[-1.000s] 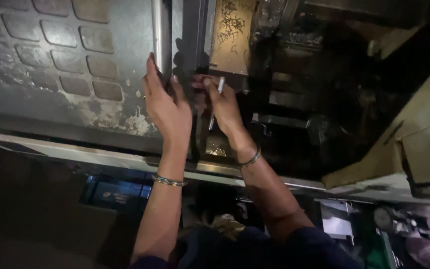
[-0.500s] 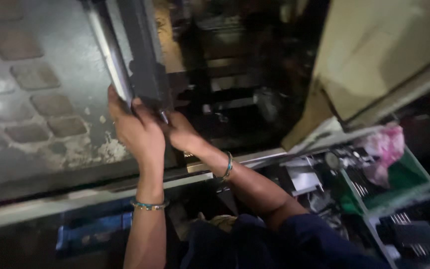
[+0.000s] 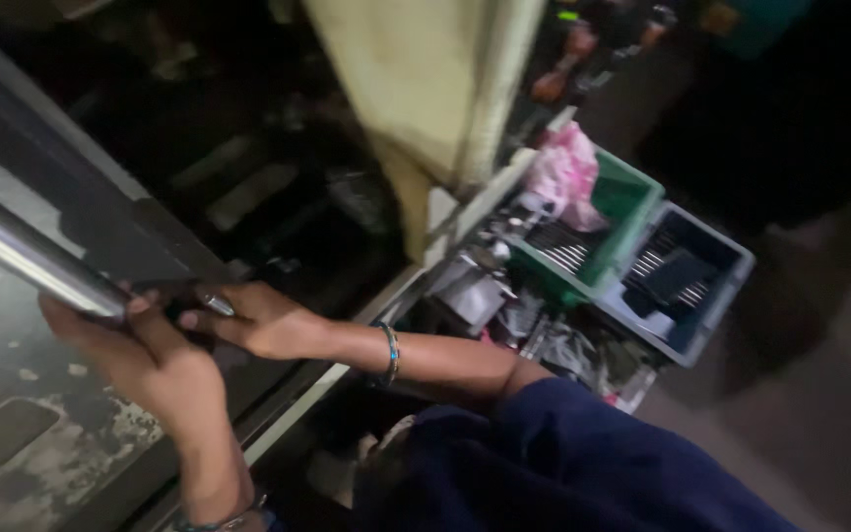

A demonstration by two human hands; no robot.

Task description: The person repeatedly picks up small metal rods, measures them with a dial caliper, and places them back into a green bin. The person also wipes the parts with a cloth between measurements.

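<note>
Left hand (image 3: 145, 360) raised against a dark machine panel (image 3: 140, 246), fingers curled over its lower edge just beside a shiny steel bar (image 3: 22, 258) running diagonally across the left. Right hand (image 3: 253, 317) closed around a small silvery piece (image 3: 217, 303) at the panel's bottom corner, touching the left fingertips. Beaded bracelet (image 3: 389, 353) on the right wrist, dark blue sleeve (image 3: 563, 463) below. Worn grey metal surface (image 3: 22, 433) with recessed pads under the left forearm. Right of the arms, well apart: a green bin (image 3: 632, 212) holding a pink rag (image 3: 565, 167), beside it a blue-grey bin (image 3: 716, 286) with dark parts. Pale cream guard (image 3: 416, 79) above. View blurred and dim.
</note>
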